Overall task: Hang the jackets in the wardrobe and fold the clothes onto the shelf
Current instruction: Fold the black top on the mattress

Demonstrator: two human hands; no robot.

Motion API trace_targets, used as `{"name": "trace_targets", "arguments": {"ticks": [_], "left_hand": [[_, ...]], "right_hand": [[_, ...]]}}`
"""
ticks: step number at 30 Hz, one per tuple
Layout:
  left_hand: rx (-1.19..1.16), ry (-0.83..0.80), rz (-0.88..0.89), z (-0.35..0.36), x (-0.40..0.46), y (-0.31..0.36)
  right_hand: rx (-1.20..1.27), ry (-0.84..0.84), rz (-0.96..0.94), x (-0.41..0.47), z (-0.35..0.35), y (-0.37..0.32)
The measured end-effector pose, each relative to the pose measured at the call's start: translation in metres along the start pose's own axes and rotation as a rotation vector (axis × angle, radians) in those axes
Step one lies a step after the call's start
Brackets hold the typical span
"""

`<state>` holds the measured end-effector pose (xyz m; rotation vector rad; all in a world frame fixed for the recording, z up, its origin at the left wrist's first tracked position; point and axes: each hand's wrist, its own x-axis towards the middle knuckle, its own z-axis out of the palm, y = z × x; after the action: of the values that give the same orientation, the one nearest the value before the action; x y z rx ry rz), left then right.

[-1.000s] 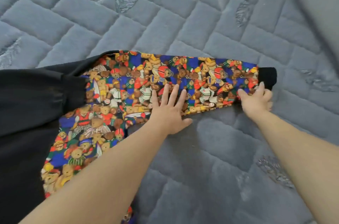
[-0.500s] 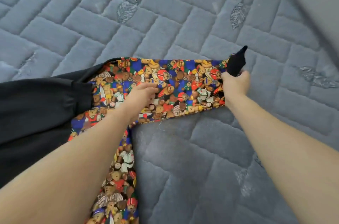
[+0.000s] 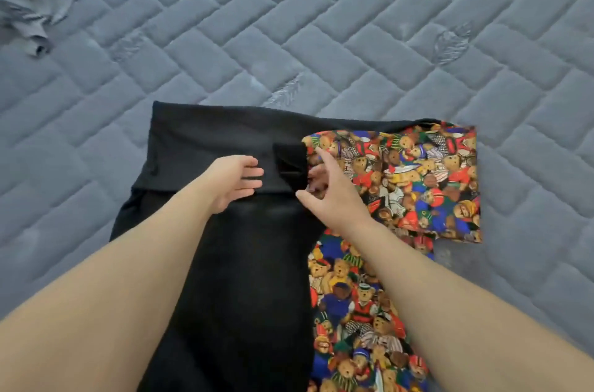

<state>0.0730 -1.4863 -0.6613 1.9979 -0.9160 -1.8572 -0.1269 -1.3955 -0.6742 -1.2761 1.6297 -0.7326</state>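
Observation:
A garment with a black body (image 3: pixel 231 263) and teddy-bear print sleeves lies flat on the grey quilted mattress (image 3: pixel 353 38). One printed sleeve (image 3: pixel 418 179) is folded across the body, and its black cuff (image 3: pixel 289 166) rests on the black fabric. My left hand (image 3: pixel 236 181) lies on the black body just left of the cuff, fingers nearly straight. My right hand (image 3: pixel 324 192) is at the cuff's right edge with index finger and thumb spread, its fingertips touching the cuff. More printed fabric (image 3: pixel 360 321) runs down between my forearms.
A crumpled grey cloth (image 3: pixel 29 3) lies at the mattress's top left corner. Bare quilted surface surrounds the garment on the far side, the left and the right.
My right hand lifted the sleeve by its black cuff and carried it left, folding it over the black body. My left hand moved off the printed sleeve onto the black fabric. The view shifted left.

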Motion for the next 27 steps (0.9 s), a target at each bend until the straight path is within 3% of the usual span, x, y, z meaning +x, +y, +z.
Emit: {"name": "trace_targets", "arguments": {"ticks": [1, 3, 5, 8, 10, 13, 18, 22, 25, 27], "left_hand": [[0.021, -0.005, -0.015, -0.012, 0.006, -0.004], [0.043, -0.038, -0.044, -0.019, 0.016, -0.011], [0.033, -0.050, -0.042, -0.003, 0.021, -0.012], [0.083, 0.012, 0.009, 0.049, 0.029, -0.010], [0.157, 0.070, 0.055, 0.078, 0.034, -0.012], [0.167, 0.157, 0.082, 0.074, 0.041, -0.008], [0.225, 0.408, 0.235, -0.057, 0.048, 0.015], [0.433, 0.559, 0.126, -0.123, 0.067, 0.021], [0.622, 0.830, 0.077, -0.107, 0.074, 0.026], [0.726, 0.969, 0.341, -0.080, 0.075, 0.024]], "right_hand": [[-0.066, 0.034, -0.044, -0.001, 0.008, 0.004], [-0.278, 0.321, -0.089, 0.000, 0.006, 0.021], [-0.522, 0.534, 0.079, 0.000, -0.006, 0.041], [-0.705, 0.423, 0.399, 0.006, -0.024, 0.068], [-0.739, 0.324, 0.466, 0.012, -0.024, 0.078], [-0.747, 0.309, 0.474, 0.023, -0.009, 0.074], [-0.749, 0.305, 0.480, 0.052, 0.014, 0.040], [-0.848, 0.241, 0.501, 0.079, 0.025, 0.029], [-0.925, 0.291, 0.449, 0.090, 0.028, 0.034], [-0.978, 0.294, 0.391, 0.095, 0.035, 0.038]]}}
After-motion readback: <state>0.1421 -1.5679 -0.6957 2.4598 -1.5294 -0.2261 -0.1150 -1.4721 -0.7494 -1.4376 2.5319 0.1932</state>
